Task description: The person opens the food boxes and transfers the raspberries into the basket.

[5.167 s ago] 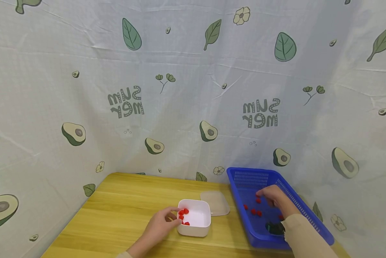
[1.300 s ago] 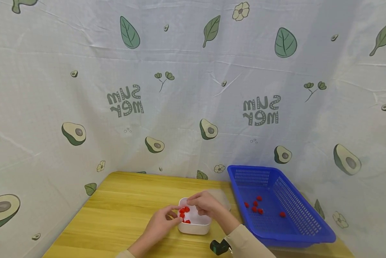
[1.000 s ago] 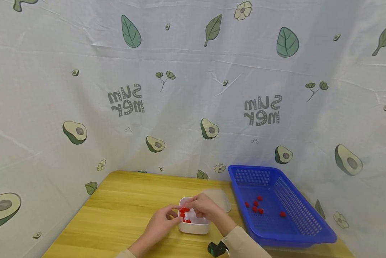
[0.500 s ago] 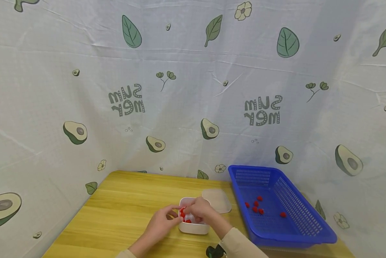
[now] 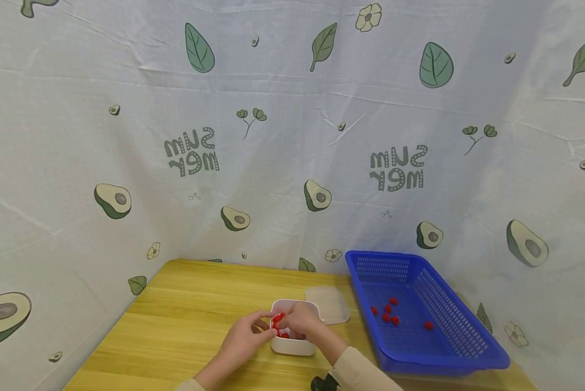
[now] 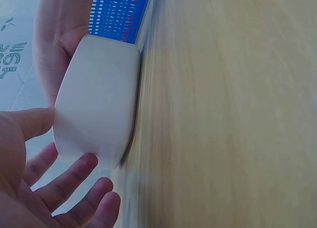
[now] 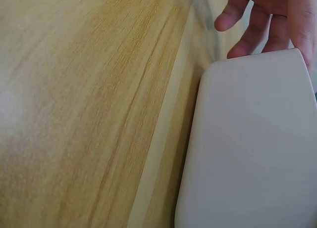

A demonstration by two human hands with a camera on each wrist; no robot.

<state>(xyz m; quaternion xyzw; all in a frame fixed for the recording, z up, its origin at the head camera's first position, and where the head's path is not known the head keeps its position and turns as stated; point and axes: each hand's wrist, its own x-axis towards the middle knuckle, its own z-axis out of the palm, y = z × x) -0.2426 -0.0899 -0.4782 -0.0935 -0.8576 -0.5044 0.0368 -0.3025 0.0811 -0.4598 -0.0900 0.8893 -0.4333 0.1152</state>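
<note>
A white, open box [image 5: 294,346] with rounded corners stands on the table. Several small red berry-like pieces [image 5: 284,335] lie along its left side. My left hand [image 5: 243,338] is at that side, its thumb at the rim and loosely bent, spread fingers against the wall. In the left wrist view, the middle fingertip touches the outside of the box. My right hand [image 5: 302,319] reaches down inside the box, its index finger beside the red pieces. Its thumb and other fingertips are partly hidden; I cannot tell whether they pinch a piece.
A blue perforated basket [image 5: 444,347] stands to the right, with several more red pieces [image 5: 387,317] in it. A translucent lid [image 5: 328,305] lies flat behind the box, to its right. A dark device [image 5: 324,383] sits below my right wrist. A patterned curtain [image 5: 272,163] hangs behind the wooden table [image 5: 199,304].
My right hand has come from the blue basket to the white box, then moved lower and forward among the red pieces inside it. The left hand has stayed at the box's left side.
</note>
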